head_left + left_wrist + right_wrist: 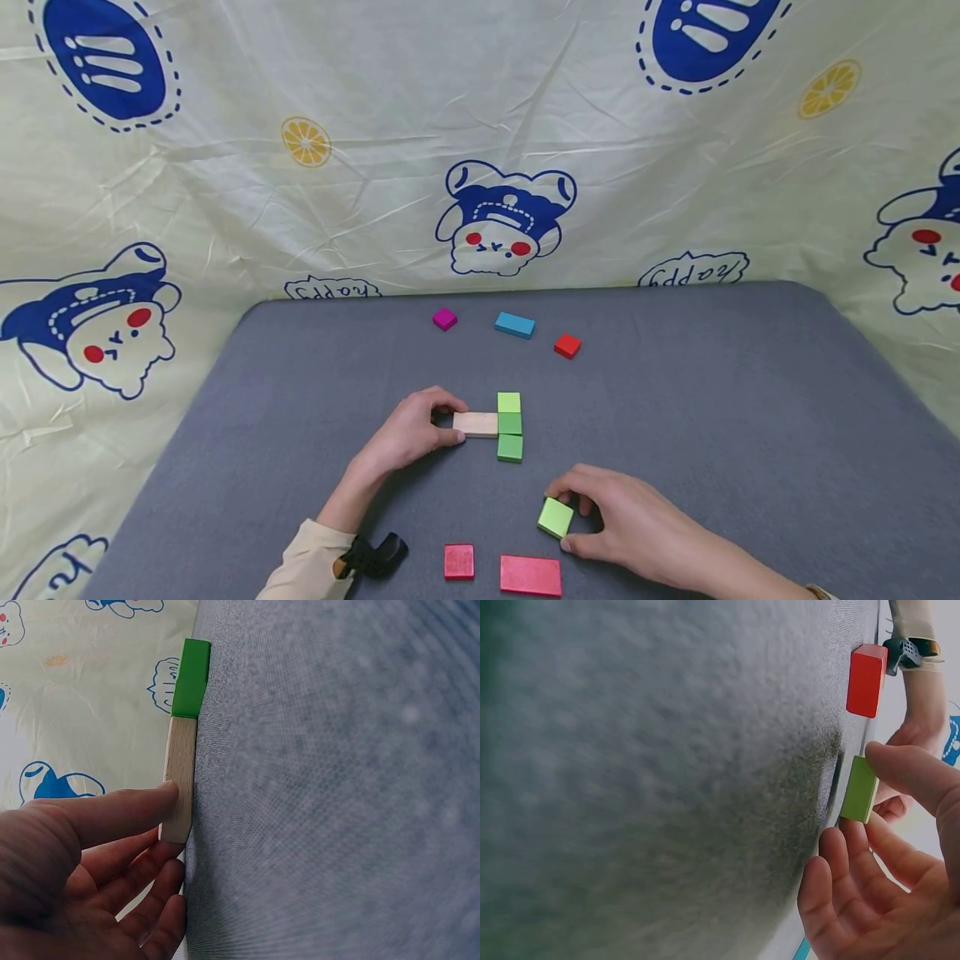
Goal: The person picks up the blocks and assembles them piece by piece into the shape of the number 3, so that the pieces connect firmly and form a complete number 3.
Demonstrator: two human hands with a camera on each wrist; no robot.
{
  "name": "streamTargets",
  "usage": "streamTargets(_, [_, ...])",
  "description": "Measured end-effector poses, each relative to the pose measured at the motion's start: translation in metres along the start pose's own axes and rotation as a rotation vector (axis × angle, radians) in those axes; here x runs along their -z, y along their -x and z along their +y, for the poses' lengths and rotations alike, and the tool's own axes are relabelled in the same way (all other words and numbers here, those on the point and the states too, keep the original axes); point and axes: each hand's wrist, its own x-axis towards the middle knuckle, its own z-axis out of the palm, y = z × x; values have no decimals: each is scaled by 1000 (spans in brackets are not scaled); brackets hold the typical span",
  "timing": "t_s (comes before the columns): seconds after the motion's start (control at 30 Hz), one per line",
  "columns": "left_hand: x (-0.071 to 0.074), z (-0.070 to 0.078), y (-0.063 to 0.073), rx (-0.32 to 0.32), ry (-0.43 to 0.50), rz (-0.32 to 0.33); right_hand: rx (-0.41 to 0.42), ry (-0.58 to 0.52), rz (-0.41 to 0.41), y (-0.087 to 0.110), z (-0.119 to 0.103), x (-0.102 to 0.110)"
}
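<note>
My left hand (pixel 417 429) pinches the left end of a plain wooden block (pixel 476 425) between thumb and fingers. The far end of that block meets a short column of three green blocks: a light green one (pixel 508 402) on the far side, a green one (pixel 509 423) in the middle and another green one (pixel 510 448) nearest me. Lower and to the right, my right hand (pixel 626 521) holds a light green block (pixel 555 517) by its edges, tilted, apart from the column. In the right wrist view, thumb and fingertips grip this light green block (pixel 860 790) at opposite ends.
Near me lie a small red-pink block (pixel 459 562) and a longer one (pixel 531 575). Toward the back of the grey table (pixel 675 375) are a magenta block (pixel 445 319), a blue block (pixel 514 325) and a red block (pixel 567 346). A printed curtain (pixel 375 217) hangs behind.
</note>
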Motion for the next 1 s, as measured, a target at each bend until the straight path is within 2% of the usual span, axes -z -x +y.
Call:
streamTargets(0.3, [0, 0, -1, 11, -1, 3, 10, 43, 42, -18, -14, -4])
streamTargets(0.57, [1, 1, -1, 11, -3, 1, -23, 39, -7, -31, -19, -7])
streamTargets(1.0, [-1, 0, -1, 16, -12, 3, -30, 31, -20, -41, -17, -11])
